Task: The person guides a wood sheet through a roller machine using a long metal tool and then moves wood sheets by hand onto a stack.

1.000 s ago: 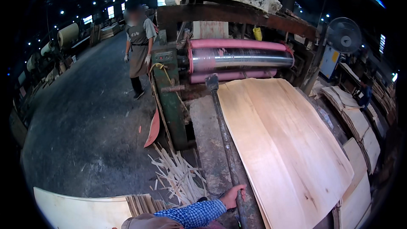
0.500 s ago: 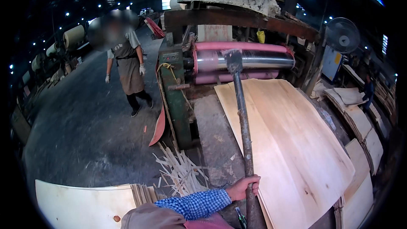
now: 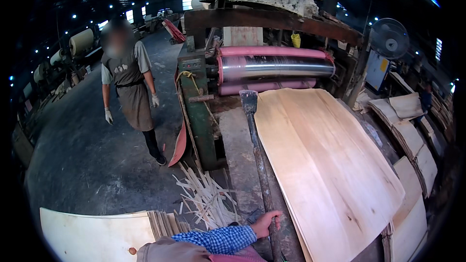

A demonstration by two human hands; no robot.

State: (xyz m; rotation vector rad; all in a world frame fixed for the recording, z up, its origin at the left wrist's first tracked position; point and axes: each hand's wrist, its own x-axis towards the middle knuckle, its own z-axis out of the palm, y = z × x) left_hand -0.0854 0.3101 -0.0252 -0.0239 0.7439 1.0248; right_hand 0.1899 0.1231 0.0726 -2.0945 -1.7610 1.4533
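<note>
My left hand (image 3: 264, 223), in a blue checked sleeve, is closed around the lower part of a long dark pole (image 3: 262, 174). At the pole's far end is a blocky, crusted head (image 3: 249, 100), near the upper left corner of a stack of thin wood veneer sheets (image 3: 330, 155). The shaft slants along the left edge of the sheets, over a worn grey ledge (image 3: 236, 140). Beyond the sheets are the pink-smeared metal rollers (image 3: 281, 67) of a machine. My right hand is out of view.
A co-worker (image 3: 128, 85) in apron and gloves stands on the floor at left. Wood strips (image 3: 206, 196) lie in a heap beside the green machine frame (image 3: 196, 121). More veneer stacks are at the lower left (image 3: 97, 233) and right (image 3: 412, 138). A fan (image 3: 390, 39) stands at the back right.
The pole's head has come down and left, away from the rollers to the veneer's edge. My left hand has shifted slightly left and down with it. The co-worker has walked closer.
</note>
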